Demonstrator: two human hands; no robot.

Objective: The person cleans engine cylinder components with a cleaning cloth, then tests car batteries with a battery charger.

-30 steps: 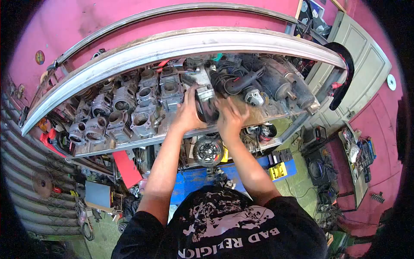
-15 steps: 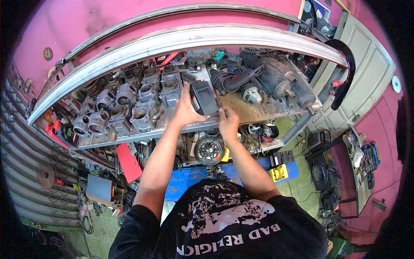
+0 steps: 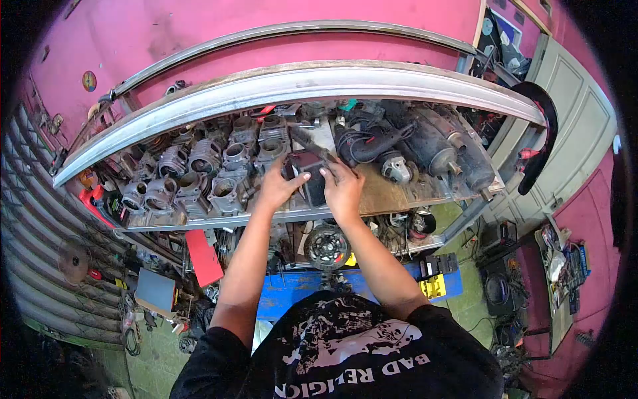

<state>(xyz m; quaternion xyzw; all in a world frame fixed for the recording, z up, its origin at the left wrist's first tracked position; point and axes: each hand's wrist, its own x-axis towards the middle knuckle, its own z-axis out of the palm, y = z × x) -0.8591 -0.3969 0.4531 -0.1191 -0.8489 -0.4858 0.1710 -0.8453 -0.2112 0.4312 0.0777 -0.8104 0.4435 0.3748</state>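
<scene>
Around our cluttered counter (image 3: 389, 194) we have a shutter (image 3: 66, 299), a pink wall (image 3: 199, 40) and a door (image 3: 571, 133). Along it, left to right, we count four front cylinders (image 3: 229, 201) (more crowd behind); one box (image 3: 312, 189) mid-counter, gripped left by our left hand (image 3: 274, 188), pinched right by our right hand (image 3: 343, 191); one grinder (image 3: 397, 170); at least two mufflers (image 3: 435, 156).

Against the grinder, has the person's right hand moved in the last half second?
Yes: against the grinder, the right hand has shifted left, away from it, and slightly farther forward.
</scene>
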